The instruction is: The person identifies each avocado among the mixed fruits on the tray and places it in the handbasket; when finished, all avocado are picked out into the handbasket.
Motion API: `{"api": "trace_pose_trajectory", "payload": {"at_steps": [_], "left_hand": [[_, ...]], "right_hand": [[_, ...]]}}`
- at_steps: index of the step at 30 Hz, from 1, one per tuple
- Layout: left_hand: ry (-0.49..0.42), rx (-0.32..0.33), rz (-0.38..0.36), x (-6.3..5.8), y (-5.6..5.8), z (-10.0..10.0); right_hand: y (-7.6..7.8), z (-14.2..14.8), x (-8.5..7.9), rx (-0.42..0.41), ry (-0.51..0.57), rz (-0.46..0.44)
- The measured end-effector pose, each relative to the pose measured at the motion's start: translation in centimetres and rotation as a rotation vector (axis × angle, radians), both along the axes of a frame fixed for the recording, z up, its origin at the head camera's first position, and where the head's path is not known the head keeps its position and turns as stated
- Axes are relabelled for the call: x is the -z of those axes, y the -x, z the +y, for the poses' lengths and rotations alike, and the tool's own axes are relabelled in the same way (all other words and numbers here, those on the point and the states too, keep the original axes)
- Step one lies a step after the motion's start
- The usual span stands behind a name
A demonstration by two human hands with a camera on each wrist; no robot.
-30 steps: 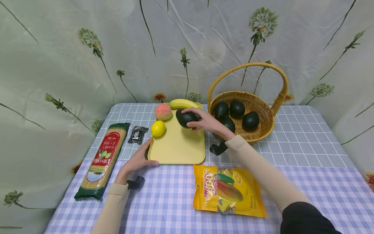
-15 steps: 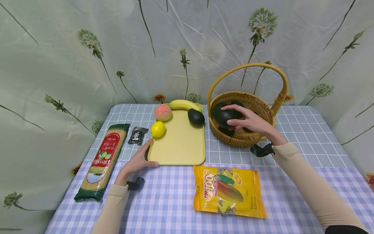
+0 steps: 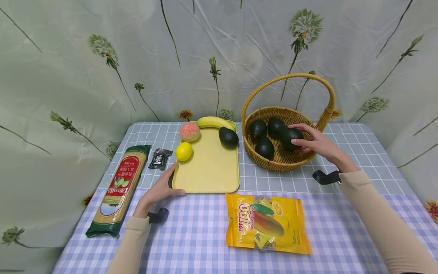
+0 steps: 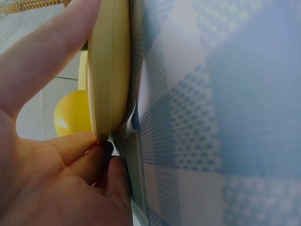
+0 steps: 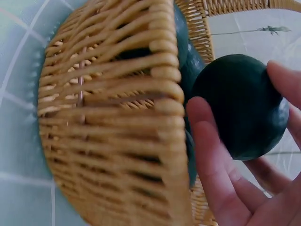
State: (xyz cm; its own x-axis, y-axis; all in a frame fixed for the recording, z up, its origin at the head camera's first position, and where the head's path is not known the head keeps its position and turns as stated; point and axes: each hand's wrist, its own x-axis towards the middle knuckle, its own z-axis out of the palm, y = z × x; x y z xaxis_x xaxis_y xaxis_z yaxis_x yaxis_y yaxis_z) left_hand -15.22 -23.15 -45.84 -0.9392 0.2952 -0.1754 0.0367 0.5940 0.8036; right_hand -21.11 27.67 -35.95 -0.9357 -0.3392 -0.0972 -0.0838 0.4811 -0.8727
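In the head view, my right hand (image 3: pixel 316 144) holds a dark avocado (image 3: pixel 290 137) at the right side of the wicker basket (image 3: pixel 273 166). The right wrist view has this avocado (image 5: pixel 242 107) just above the rim, fingers and thumb around it. Several other avocados (image 3: pixel 264 148) lie inside the basket. My left hand (image 3: pixel 161 189) grips the near left corner of the yellow tray (image 3: pixel 208 179), thumb along its front edge and fingers at its left side. On that tray are a banana (image 3: pixel 213 122), a peach (image 3: pixel 189 131), a lemon (image 3: pixel 184 151) and one avocado (image 3: pixel 228 137).
A pasta packet (image 3: pixel 119 190) lies at the left, beside a small black wrapped packet (image 3: pixel 160 158). The yellow mango candy bag (image 3: pixel 268 223) lies in front of the tray and basket. The basket's tall handle (image 3: pixel 291 76) arches over it. A floral curtain (image 3: pixel 164 57) hangs behind.
My right hand has carried an avocado rightward from over the tray to the basket, then across to the basket's right side. My left hand has stayed at the tray corner.
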Motion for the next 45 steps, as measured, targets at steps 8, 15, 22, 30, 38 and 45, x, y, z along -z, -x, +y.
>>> {"api": "trace_pose_trajectory", "payload": {"at_steps": [8, 15, 22, 30, 38, 45], "left_hand": [[0.004, -0.002, 0.002, -0.1, 0.1, 0.1], [0.008, -0.004, 0.004, 0.0, 0.0, 0.1], [0.008, 0.002, 0.019, -0.3, 0.0, 0.0], [0.017, 0.003, 0.019, -0.1, 0.0, 0.0], [-0.001, 0.003, 0.02, 0.0, 0.1, 0.0], [0.015, 0.003, 0.02, 0.0, 0.0, 0.0]], "right_hand": [[1.3, -1.9, 0.5, -0.027, -0.001, -0.013], [2.0, -3.2, 0.5, -0.062, -0.127, -0.019], [2.4, -3.5, 0.9, -0.094, -0.207, 0.004], [2.2, -3.2, 2.0, -0.126, -0.228, -0.024], [1.6, -2.7, 0.3, -0.101, -0.133, -0.028], [1.6, -3.9, -1.4, -0.136, 0.029, 0.034]]}}
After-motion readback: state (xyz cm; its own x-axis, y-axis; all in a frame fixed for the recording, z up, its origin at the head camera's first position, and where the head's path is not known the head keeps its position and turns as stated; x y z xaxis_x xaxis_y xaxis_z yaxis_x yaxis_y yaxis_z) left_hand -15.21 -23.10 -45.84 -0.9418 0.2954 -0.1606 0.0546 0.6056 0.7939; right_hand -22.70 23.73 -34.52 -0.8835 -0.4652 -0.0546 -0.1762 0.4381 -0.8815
